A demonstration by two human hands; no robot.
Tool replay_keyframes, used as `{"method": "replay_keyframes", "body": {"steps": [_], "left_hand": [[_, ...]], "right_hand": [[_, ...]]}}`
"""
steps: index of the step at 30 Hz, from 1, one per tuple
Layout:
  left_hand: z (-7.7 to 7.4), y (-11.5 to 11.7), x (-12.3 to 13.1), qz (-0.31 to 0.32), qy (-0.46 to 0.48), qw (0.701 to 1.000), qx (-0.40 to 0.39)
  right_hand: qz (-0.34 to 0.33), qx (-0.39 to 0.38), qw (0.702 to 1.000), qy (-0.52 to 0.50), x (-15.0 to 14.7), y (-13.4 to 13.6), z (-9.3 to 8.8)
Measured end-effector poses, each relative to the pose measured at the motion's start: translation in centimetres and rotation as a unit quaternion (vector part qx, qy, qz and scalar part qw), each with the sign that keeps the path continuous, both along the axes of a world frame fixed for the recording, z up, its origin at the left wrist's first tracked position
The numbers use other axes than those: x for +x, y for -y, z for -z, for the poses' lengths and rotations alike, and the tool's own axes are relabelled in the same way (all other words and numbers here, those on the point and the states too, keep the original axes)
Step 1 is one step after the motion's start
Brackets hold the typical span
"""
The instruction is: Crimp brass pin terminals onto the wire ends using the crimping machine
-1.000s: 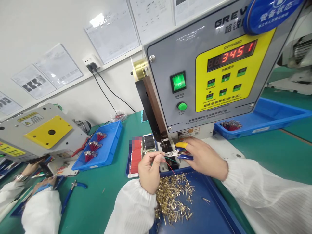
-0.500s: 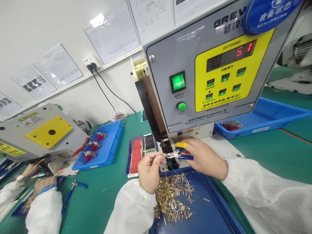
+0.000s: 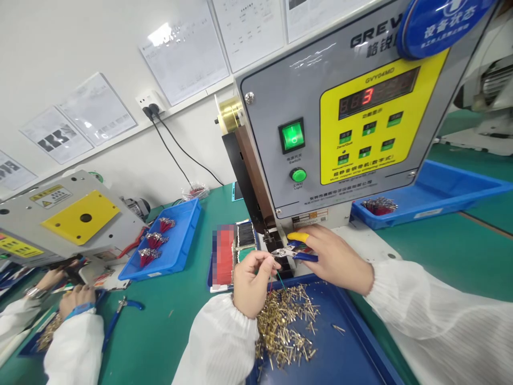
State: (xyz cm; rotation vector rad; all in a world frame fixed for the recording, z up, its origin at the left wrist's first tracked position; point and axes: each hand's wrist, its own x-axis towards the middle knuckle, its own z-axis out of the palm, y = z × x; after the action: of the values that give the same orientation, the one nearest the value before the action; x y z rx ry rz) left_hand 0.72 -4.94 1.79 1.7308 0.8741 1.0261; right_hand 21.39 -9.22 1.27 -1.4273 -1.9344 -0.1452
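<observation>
My right hand (image 3: 336, 258), a yellow cot on one finger, is wrapped round small blue-handled cutting pliers (image 3: 285, 252). Their metal jaws point left, in front of the black tooling (image 3: 273, 239) at the machine's lower left. Just left of the jaws, my left hand (image 3: 252, 283) is closed in a pinch on thin wires (image 3: 280, 278). A green and a red strand hang below its fingertips; their gripped ends are hidden by the fingers. Beneath both hands lies a dark blue tray (image 3: 340, 355) with a heap of small brass-coloured pieces (image 3: 284, 326).
The grey machine (image 3: 296, 91) with a lit display stands directly ahead. Bundled red, black and green wires (image 3: 224, 256) lie behind my left hand. Blue bins (image 3: 180, 248) hold wire bundles. At left, a co-worker's hands (image 3: 76, 299) work near other pliers (image 3: 116, 321).
My left hand has shifted slightly right with the wires, close to the plier jaws. The right hand is almost still. The machine's display has changed from 51 to 3.
</observation>
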Motion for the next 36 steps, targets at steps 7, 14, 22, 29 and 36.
{"method": "replay_keyframes", "body": {"steps": [7, 14, 22, 29, 36], "left_hand": [[-0.18, 0.13, 0.06, 0.006, 0.011, 1.000, -0.009], [0.02, 0.14, 0.09, 0.021, 0.020, 0.999, -0.022], [0.13, 0.06, 0.08, 0.027, 0.025, 0.999, -0.031], [0.31, 0.03, -0.04, 0.018, 0.016, 1.000, -0.009], [-0.01, 0.17, -0.08, 0.013, -0.013, 0.999, 0.026]], "right_hand": [[-0.009, -0.009, 1.000, 0.000, -0.04, -0.07, 0.18], [-0.017, -0.020, 1.000, -0.004, 0.14, -0.05, 0.29], [-0.024, -0.044, 0.999, -0.014, -0.01, -0.03, 0.09], [-0.030, -0.069, 0.997, -0.001, -0.16, 0.39, -0.40], [-0.024, -0.041, 0.999, 0.014, 0.11, 0.18, -0.43]]}}
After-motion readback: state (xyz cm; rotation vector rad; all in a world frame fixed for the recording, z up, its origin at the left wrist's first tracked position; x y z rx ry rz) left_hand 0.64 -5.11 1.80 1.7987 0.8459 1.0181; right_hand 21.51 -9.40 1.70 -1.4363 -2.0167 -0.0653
